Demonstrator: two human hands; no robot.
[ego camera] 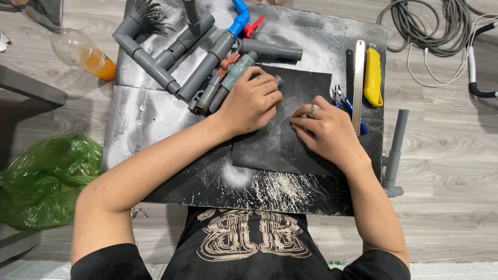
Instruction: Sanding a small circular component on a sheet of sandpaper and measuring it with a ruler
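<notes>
On the head camera, I look straight down at a dust-whitened black board [155,119] with a smaller matte dark sheet [290,150] lying flat on its middle. Both my hands rest on that sheet. My left hand [251,101] is curled, knuckles up, with its fingers bent down onto the sheet's upper edge; a small grey stub [279,80] pokes out just past the fingertips, and I cannot tell whether the hand grips it or only covers it. My right hand [327,129], with a ring on one finger, lies flatter, fingertips pinched together against a small round piece [289,124] on the sheet, mostly hidden beneath them; I cannot tell what it is.

Just beside my left hand lies a cluster of smooth grey plastic pipes and elbows [171,49], one joined to a blue fitting [239,18] with a red handle. To the right of the sheet I see a straight metal ruler [358,83], a ribbed yellow utility knife [372,78] and blue-handled pliers [348,106], partly covered by my right hand. A grey pipe piece [395,155] hangs at the board's right edge.
</notes>
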